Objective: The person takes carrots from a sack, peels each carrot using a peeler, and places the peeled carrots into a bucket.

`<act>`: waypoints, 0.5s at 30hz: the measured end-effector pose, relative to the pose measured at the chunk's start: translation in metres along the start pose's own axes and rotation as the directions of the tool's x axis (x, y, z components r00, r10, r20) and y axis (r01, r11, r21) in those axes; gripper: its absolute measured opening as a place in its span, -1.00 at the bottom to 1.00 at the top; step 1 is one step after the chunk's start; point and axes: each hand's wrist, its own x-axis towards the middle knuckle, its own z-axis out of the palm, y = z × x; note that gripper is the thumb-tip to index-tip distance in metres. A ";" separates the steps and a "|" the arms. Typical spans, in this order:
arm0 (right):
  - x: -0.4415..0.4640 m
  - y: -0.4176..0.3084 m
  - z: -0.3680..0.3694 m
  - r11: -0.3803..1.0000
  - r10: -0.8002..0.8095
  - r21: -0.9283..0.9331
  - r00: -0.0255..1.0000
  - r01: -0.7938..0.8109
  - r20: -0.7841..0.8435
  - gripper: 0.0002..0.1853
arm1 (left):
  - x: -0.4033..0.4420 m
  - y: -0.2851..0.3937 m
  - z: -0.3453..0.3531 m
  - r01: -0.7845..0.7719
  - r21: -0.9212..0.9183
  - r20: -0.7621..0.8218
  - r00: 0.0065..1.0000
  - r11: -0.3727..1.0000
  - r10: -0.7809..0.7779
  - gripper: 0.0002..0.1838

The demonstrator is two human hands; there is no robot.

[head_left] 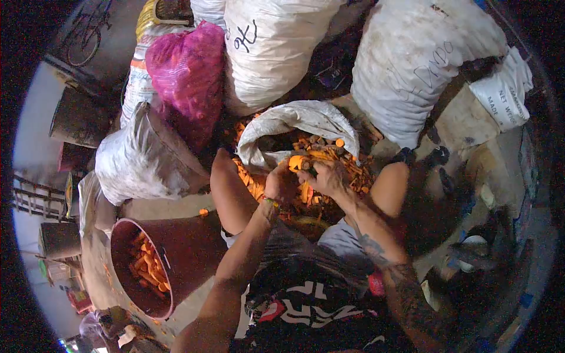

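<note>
Between my knees, my left hand and my right hand are close together, fingers closed round an orange root piece with a bright cut face. The piece shows at the fingertips of both hands. Any tool between the fingers is too small to make out. Just beyond them lies an open white sack with its rim folded back, with dark and orange pieces inside. Orange slices and peelings are heaped below and around the hands.
A dark red bucket with orange pieces lies tilted at the left. Full white sacks and a pink mesh sack stand in front. A grey-white sack leans at the left. Another person is at the lower left.
</note>
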 end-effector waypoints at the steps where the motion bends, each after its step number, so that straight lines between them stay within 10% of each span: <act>1: 0.002 -0.005 -0.003 0.995 0.029 0.099 0.998 -0.024 -0.055 -0.59 | -0.002 0.001 0.002 -0.014 -0.007 0.047 0.999 1.000 0.014 -0.59; 6: 0.006 0.007 -0.005 0.999 0.005 -0.035 0.964 -0.015 -0.266 -0.52 | -0.014 0.011 -0.019 0.006 0.062 0.115 0.993 0.998 -0.013 -0.55; 9: 0.005 0.020 0.001 0.995 0.003 -0.098 0.975 -0.026 -0.223 -0.52 | -0.025 0.017 -0.005 -0.029 0.359 0.095 0.995 0.933 -0.006 -0.54; 15: 0.004 0.004 -0.007 0.986 0.169 0.006 0.985 -0.169 0.029 -0.51 | -0.027 0.015 0.007 0.050 0.254 -0.014 0.999 0.966 -0.048 -0.54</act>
